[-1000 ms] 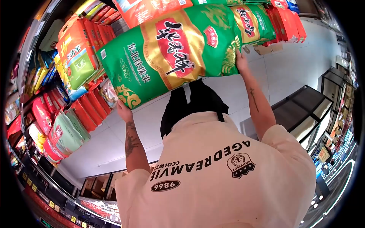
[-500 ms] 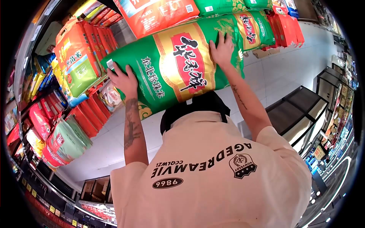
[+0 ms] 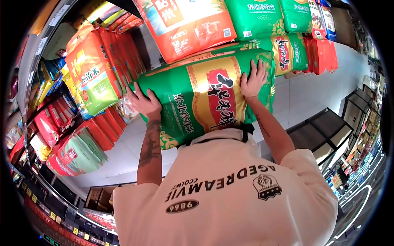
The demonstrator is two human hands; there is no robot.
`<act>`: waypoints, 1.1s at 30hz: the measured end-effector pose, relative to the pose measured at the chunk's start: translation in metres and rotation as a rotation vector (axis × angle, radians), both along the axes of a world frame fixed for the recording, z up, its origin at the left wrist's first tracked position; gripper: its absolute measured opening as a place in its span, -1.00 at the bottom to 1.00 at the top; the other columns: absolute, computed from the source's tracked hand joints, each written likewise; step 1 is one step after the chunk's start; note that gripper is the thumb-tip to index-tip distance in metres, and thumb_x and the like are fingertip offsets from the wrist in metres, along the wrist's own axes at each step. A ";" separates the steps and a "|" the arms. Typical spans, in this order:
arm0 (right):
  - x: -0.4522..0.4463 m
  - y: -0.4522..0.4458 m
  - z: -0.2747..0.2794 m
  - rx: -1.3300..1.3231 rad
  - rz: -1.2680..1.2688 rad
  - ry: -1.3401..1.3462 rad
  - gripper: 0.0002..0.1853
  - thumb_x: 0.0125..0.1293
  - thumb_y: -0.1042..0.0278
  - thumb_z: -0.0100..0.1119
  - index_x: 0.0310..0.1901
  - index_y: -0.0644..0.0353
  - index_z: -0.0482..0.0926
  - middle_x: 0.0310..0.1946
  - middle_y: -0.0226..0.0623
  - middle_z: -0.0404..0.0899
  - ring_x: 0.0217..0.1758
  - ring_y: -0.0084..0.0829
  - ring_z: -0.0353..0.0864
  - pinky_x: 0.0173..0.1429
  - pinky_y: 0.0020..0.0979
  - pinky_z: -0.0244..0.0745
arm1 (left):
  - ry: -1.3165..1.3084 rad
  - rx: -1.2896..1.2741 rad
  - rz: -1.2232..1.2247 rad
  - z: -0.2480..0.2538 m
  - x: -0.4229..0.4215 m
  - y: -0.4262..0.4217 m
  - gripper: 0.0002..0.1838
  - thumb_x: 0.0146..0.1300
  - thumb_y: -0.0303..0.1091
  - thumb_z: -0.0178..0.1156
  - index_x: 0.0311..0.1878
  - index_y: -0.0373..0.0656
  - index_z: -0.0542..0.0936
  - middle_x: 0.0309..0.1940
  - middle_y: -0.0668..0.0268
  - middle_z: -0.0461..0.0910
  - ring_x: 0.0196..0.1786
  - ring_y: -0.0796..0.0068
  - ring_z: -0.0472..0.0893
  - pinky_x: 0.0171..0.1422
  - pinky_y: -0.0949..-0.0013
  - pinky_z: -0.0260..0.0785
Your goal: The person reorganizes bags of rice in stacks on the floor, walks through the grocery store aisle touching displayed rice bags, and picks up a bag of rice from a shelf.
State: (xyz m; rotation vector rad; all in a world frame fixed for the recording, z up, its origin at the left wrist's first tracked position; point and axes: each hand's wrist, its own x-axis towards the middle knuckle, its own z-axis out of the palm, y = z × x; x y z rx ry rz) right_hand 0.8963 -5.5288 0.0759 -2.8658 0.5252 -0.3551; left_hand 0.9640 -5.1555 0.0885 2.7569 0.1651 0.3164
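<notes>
A large green rice bag [image 3: 180, 96] with a gold and red label lies sideways in front of my body. My left hand [image 3: 143, 100] rests on its left end with the fingers spread. On the bag's upper right part lies my right hand [image 3: 253, 80], fingers apart and flat on the plastic. Neither hand wraps round the bag. Right behind the bag stands an orange-red rice bag [image 3: 193, 30], with an upright green rice bag [image 3: 257, 20] beside it.
Orange and green rice bags [image 3: 92, 74] stand in a row at the left. Below them are red packs [image 3: 100, 129] and pale green packs [image 3: 82, 153]. Red bags [image 3: 322, 55] stand at the right. A dark-framed rack [image 3: 324, 131] is at the lower right, beside the pale floor [image 3: 287, 94].
Both hands have gone from gripping the green bag's lower corners to lying on its face. The view has shifted, so the bag appears lower and more of the bags behind it shows.
</notes>
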 end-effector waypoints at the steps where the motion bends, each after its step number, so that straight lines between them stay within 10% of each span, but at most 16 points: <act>1: 0.002 -0.001 -0.003 -0.010 0.001 -0.013 -0.36 0.12 0.09 -0.01 0.26 0.11 0.24 0.31 0.00 0.10 0.38 0.02 0.02 0.33 0.10 -0.15 | -0.031 -0.001 -0.014 -0.002 0.003 0.000 -0.44 0.20 -0.12 -0.03 0.28 -0.07 0.29 0.32 -0.05 0.11 0.32 -0.16 0.13 0.33 -0.09 -0.04; 11: -0.016 0.022 -0.014 -0.138 -0.071 -0.053 -0.48 0.21 0.08 -0.09 0.19 0.08 0.34 0.22 0.00 0.23 0.36 0.00 0.04 0.29 0.14 -0.05 | -0.076 0.051 0.055 -0.016 -0.022 0.007 -0.44 0.26 0.03 -0.09 0.29 0.06 0.27 0.33 0.03 0.12 0.31 -0.12 0.16 0.29 -0.10 0.04; 14: -0.034 0.119 -0.021 0.119 0.302 0.170 -0.57 0.11 0.27 0.10 0.06 0.10 0.47 0.23 -0.10 0.19 0.13 -0.14 0.35 0.16 -0.04 0.22 | -0.138 0.080 -0.011 -0.025 -0.028 0.013 -0.42 0.29 0.05 -0.12 0.32 0.02 0.23 0.31 -0.02 0.15 0.27 -0.16 0.21 0.29 -0.07 0.07; 16: -0.073 0.185 0.055 0.315 0.598 0.049 -0.43 0.18 0.10 0.07 0.21 0.13 0.32 0.34 -0.13 0.05 0.34 -0.12 0.14 0.34 0.01 0.08 | -0.142 0.143 -0.060 -0.032 -0.039 0.016 -0.41 0.30 0.02 -0.11 0.33 -0.05 0.20 0.30 -0.07 0.14 0.27 -0.21 0.19 0.29 -0.09 0.06; 20: -0.101 0.183 0.032 0.210 0.771 -0.050 -0.34 0.15 0.04 0.09 0.28 0.07 0.22 0.35 -0.13 0.05 0.40 -0.12 0.04 0.39 0.03 -0.01 | -0.141 0.086 -0.185 -0.014 -0.079 0.008 -0.41 0.30 -0.04 -0.07 0.31 -0.15 0.22 0.28 -0.17 0.11 0.26 -0.30 0.16 0.28 -0.12 0.04; 24: -0.147 0.079 0.023 0.311 0.387 0.137 -0.33 0.17 -0.04 0.06 0.28 0.06 0.21 0.33 -0.10 0.09 0.37 -0.10 0.11 0.36 -0.02 0.03 | -0.113 0.106 -0.272 -0.001 -0.116 -0.007 -0.42 0.28 -0.08 -0.02 0.29 -0.18 0.25 0.28 -0.17 0.12 0.27 -0.27 0.17 0.27 -0.10 0.06; 26: -0.179 0.025 0.026 -0.118 0.200 0.146 -0.31 0.18 -0.06 0.05 0.29 0.06 0.18 0.32 -0.07 0.09 0.34 -0.08 0.14 0.32 -0.08 0.13 | -0.092 0.075 -0.316 0.004 -0.131 -0.020 -0.41 0.28 -0.06 -0.03 0.30 -0.17 0.24 0.29 -0.14 0.13 0.30 -0.19 0.16 0.30 -0.10 0.04; 29: -0.235 -0.051 0.013 0.370 -0.196 0.269 -0.32 0.24 -0.15 -0.07 0.27 0.14 0.18 0.24 -0.05 0.26 0.27 0.03 0.24 0.31 -0.12 0.13 | -0.037 0.099 -0.347 0.013 -0.143 -0.040 -0.36 0.27 0.00 -0.05 0.33 -0.15 0.19 0.34 -0.03 0.09 0.36 -0.07 0.10 0.34 -0.13 -0.06; 31: -0.315 -0.162 -0.102 0.244 -0.317 0.747 -0.47 0.36 -0.05 -0.32 0.28 -0.01 0.20 0.17 0.14 0.28 0.17 0.08 0.34 0.24 -0.07 0.24 | -0.017 0.145 -0.385 0.019 -0.149 -0.052 -0.32 0.26 0.04 -0.06 0.34 -0.16 0.16 0.36 0.00 0.04 0.39 -0.04 0.05 0.37 -0.13 -0.14; 33: -0.363 -0.141 -0.023 0.182 -0.491 0.575 -0.43 0.29 -0.05 -0.15 0.16 0.25 0.36 0.11 0.17 0.34 0.17 0.08 0.33 0.22 -0.09 0.26 | 0.007 0.212 -0.412 0.029 -0.152 -0.064 -0.29 0.25 0.07 -0.08 0.35 -0.18 0.13 0.38 0.03 0.00 0.42 0.00 -0.01 0.40 -0.13 -0.23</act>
